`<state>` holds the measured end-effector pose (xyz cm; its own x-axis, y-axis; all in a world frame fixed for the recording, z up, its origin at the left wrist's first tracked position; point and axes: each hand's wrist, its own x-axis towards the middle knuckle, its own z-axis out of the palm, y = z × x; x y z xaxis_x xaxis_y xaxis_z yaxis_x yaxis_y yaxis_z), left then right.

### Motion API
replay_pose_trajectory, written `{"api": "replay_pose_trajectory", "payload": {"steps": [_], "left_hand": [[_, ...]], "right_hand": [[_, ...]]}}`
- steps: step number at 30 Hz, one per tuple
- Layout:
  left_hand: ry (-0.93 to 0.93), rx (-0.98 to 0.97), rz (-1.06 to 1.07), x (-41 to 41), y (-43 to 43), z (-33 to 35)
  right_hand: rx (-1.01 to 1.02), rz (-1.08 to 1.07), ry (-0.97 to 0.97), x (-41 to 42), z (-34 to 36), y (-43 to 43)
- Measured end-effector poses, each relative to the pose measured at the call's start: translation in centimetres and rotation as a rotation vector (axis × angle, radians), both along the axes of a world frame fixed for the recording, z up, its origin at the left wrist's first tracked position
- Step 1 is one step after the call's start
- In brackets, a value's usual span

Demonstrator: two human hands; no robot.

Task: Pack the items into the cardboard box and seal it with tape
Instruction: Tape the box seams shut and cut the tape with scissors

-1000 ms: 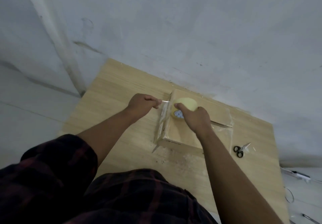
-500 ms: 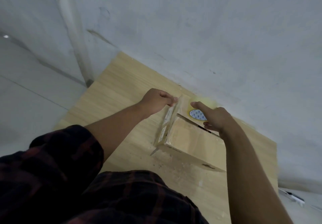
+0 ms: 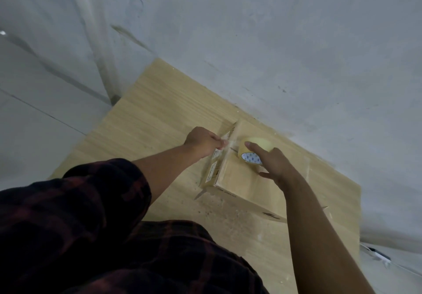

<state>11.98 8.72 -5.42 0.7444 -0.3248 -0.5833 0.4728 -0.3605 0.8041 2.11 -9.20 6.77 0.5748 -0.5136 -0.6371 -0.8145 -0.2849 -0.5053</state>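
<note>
Tape roll [image 3: 258, 144] on closed cardboard box [image 3: 237, 184], gripped by right hand [image 3: 276, 163]. Tape end [image 3: 228, 144] pinched in left hand [image 3: 202, 140] at box edge.

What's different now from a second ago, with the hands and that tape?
Little. The right hand shifted on the tape roll: it was curled over it, now its index finger stretches along the top, thumb spread away. The left hand still pinches the tape end at the edge of the cardboard box; the roll stays on top.
</note>
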Motion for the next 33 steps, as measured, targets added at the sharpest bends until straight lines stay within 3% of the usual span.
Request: {"api": "replay_pose_trajectory", "payload": {"steps": [12, 19, 33], "left_hand": [[0.054, -0.080, 0.043, 0.3, 0.6, -1.1], [0.201, -0.172, 0.065, 0.3, 1.4, 0.0], [0.217, -0.150, 0.090, -0.6, 0.6, -1.1]], "right_hand": [[0.012, 0.051, 0.103, 0.3, 0.4, -0.5], [0.000, 0.066, 0.091, 0.8, 0.0, 0.1], [0.050, 0.017, 0.107, 1.2, 0.0, 1.2]]}}
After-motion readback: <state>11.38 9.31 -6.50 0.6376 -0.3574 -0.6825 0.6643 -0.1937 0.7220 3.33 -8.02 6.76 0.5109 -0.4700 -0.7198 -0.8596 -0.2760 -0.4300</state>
